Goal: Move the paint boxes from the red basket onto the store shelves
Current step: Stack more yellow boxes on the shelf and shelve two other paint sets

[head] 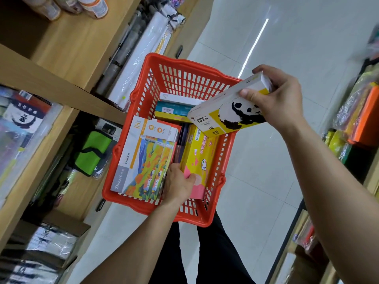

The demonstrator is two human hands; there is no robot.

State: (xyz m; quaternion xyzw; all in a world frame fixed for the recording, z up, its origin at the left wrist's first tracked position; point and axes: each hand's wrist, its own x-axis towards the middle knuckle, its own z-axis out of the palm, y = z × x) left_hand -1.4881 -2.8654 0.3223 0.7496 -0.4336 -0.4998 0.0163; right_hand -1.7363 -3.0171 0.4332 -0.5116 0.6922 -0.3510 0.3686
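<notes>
A red plastic basket (185,72) stands on the floor below me, holding several paint boxes. My right hand (281,99) grips a white and yellow panda gouache box (223,113) by its far end, lifted above the basket's right rim. My left hand (178,186) reaches into the basket's near end, fingers closed on the edge of a yellow and pink paint box (198,152). Left of it lie white boxes with a colourful landscape print (143,154). A teal box (174,109) and a white box (174,97) lie at the far end.
Wooden store shelves (61,87) run along the left, holding bottles, wrapped packs, a green bag (93,153) and rolled paper (139,52). Another shelf with colourful goods (361,119) lines the right. White tiled floor stretches ahead. My dark trousers show under the basket.
</notes>
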